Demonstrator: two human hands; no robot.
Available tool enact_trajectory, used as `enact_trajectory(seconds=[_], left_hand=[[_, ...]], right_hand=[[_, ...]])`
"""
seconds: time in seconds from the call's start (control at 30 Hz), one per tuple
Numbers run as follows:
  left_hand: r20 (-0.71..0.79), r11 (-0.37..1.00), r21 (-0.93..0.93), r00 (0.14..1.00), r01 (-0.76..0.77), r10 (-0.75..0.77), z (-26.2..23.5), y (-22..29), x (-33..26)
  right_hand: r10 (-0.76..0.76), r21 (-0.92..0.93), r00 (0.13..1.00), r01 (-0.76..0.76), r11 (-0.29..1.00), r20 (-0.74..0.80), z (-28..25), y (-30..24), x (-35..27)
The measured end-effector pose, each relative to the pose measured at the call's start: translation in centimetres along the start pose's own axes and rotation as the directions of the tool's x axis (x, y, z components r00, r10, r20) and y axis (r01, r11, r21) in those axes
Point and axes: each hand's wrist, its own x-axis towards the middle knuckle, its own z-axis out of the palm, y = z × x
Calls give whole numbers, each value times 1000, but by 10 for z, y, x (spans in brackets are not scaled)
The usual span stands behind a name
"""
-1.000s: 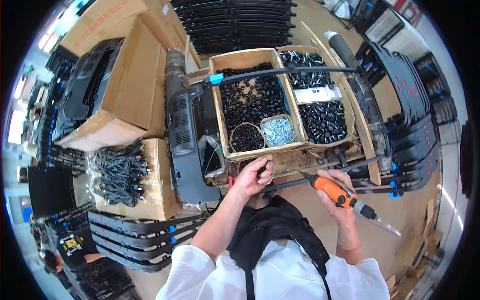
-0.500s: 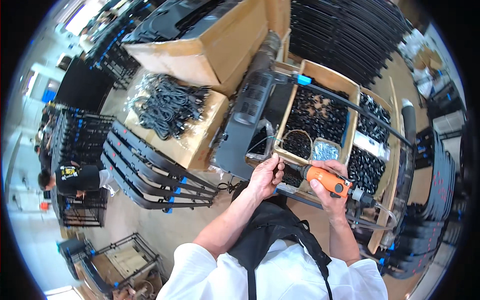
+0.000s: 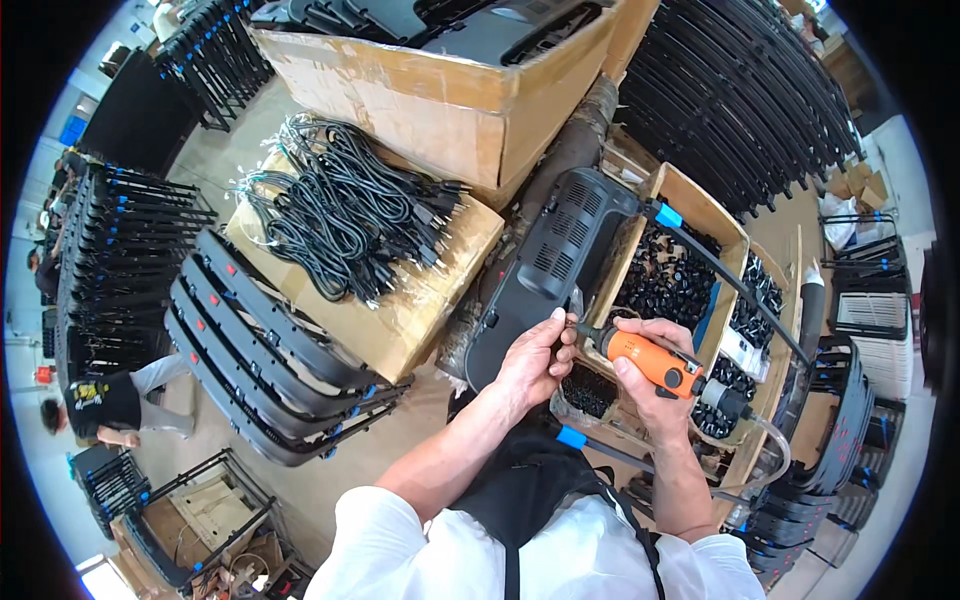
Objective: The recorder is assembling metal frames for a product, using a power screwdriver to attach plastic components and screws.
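Clamping the orange power screwdriver [image 3: 648, 362], your right hand [image 3: 655, 405] pointed it toward your left hand [image 3: 535, 362], pinched together, contents unclear; a slip could've jabbed it.

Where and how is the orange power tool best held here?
Probably around the middle of the orange power tool, from the near right, as the right hand grips it: the barrel is long and rounded. Its dark nose points toward the left hand, and the hose curves off the rear, leaving the middle freest.
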Motion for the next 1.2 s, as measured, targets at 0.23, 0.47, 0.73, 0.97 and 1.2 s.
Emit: enact_trajectory(seconds=[0.23, 0.47, 0.73, 0.97, 1.2], left_hand=[[-106, 997, 32, 991, -76, 79, 1, 45, 17], [-42, 963, 265, 997, -52, 65, -31, 34, 7], [1, 936, 351, 1000, 22, -24, -43, 33, 6], [24, 937, 349, 1000, -1, -7, -50, 30, 10], [103, 922, 386, 994, -23, -19, -55, 33, 9]], right_hand=[[115, -133, 993, -110, 985, 29, 55, -2, 86], [211, -239, 974, -186, 953, 84, 89, 22, 130], [204, -364, 967, -138, 921, 151, 100, 32, 142], [274, -522, 940, -133, 842, 202, 113, 18, 153], [314, -483, 921, -172, 859, 230, 114, 27, 154]])
